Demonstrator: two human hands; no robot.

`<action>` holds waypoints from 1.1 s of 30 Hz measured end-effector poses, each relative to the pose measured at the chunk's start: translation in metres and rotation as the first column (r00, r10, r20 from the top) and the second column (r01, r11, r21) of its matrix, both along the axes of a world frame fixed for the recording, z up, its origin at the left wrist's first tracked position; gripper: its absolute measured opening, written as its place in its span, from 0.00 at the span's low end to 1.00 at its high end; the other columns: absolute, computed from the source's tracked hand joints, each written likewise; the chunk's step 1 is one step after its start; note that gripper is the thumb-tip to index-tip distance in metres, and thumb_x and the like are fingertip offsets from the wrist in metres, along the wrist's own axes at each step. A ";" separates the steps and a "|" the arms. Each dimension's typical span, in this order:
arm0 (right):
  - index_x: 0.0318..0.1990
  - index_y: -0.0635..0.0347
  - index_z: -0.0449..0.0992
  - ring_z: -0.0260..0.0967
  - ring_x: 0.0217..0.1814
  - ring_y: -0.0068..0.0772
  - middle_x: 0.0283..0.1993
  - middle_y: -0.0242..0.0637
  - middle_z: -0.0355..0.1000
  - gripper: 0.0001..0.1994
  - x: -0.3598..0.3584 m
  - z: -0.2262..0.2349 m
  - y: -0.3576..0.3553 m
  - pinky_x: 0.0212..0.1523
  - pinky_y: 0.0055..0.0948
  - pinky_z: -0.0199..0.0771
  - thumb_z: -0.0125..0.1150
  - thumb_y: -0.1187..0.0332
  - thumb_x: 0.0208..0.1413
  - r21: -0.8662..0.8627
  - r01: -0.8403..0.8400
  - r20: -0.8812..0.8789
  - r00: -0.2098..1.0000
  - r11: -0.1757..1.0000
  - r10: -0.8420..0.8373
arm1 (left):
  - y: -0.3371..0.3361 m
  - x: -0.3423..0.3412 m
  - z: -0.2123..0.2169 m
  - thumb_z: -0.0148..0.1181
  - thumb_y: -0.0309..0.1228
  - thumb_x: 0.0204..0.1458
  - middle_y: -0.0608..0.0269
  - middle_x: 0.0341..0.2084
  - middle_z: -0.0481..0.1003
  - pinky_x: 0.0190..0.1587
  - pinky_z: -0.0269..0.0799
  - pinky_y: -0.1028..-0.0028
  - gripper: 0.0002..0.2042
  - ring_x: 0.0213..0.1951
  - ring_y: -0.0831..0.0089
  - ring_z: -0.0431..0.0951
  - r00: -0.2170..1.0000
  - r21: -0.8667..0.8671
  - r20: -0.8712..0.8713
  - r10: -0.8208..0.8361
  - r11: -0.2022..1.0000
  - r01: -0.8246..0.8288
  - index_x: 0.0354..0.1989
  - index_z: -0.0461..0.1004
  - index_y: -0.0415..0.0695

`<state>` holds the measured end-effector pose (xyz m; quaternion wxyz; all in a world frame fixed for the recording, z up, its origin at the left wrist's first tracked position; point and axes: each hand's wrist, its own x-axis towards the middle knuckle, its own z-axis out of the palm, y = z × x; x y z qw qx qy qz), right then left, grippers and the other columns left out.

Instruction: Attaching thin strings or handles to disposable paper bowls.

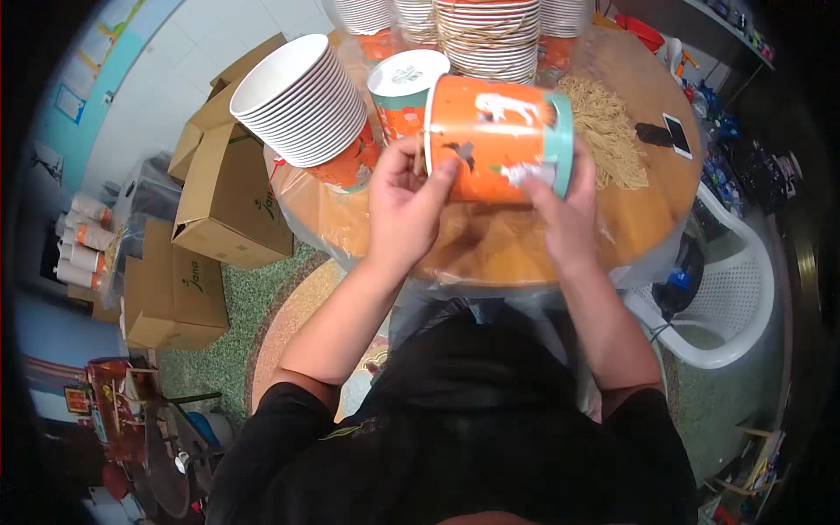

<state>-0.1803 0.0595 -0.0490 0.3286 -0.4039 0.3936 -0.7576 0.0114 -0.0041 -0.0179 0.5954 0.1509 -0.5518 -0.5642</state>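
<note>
Clear plastic sheeting covers the round wooden table before me, with a heap of noodles, tilted stacks of white-lined bowls and a phone on it; cardboard boxes sit on the floor to my left. I hold an orange paper tub on its side above the table, my left hand pinching its rim, my right hand cupped beneath.

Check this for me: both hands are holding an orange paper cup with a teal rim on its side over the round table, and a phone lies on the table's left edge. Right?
Not quite. The head view shows the phone on the round table's right edge, not its left. The rest stands: left hand and right hand hold the orange paper cup on its side.
</note>
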 end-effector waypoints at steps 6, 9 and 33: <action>0.66 0.61 0.79 0.71 0.72 0.56 0.70 0.52 0.73 0.40 0.001 0.078 -0.074 0.74 0.49 0.73 0.89 0.53 0.47 -0.370 0.342 -0.614 0.608 0.864 -0.504 | -0.048 0.022 -0.014 0.63 0.28 0.74 0.68 0.37 0.78 0.47 0.75 0.77 0.05 0.38 0.80 0.77 0.985 0.221 -0.016 0.172 0.961 -0.164 0.50 0.75 0.42; 0.63 0.59 0.84 0.66 0.78 0.59 0.71 0.56 0.73 0.39 0.015 0.098 -0.113 0.79 0.54 0.67 0.88 0.45 0.47 -0.394 0.307 -0.758 0.425 0.866 -0.495 | -0.058 0.026 -0.023 0.61 0.29 0.74 0.65 0.37 0.79 0.47 0.78 0.75 0.04 0.38 0.75 0.79 0.985 0.371 -0.107 0.132 0.925 -0.084 0.48 0.76 0.42; 0.64 0.60 0.81 0.71 0.72 0.54 0.63 0.46 0.78 0.35 0.054 0.077 -0.195 0.75 0.50 0.69 0.76 0.41 0.60 -0.560 0.082 -0.828 -0.093 0.824 -0.553 | -0.057 0.034 -0.112 0.57 0.22 0.72 0.52 0.56 0.80 0.60 0.81 0.67 0.15 0.53 0.66 0.83 1.000 0.368 -0.003 -0.020 0.930 0.020 0.65 0.68 0.36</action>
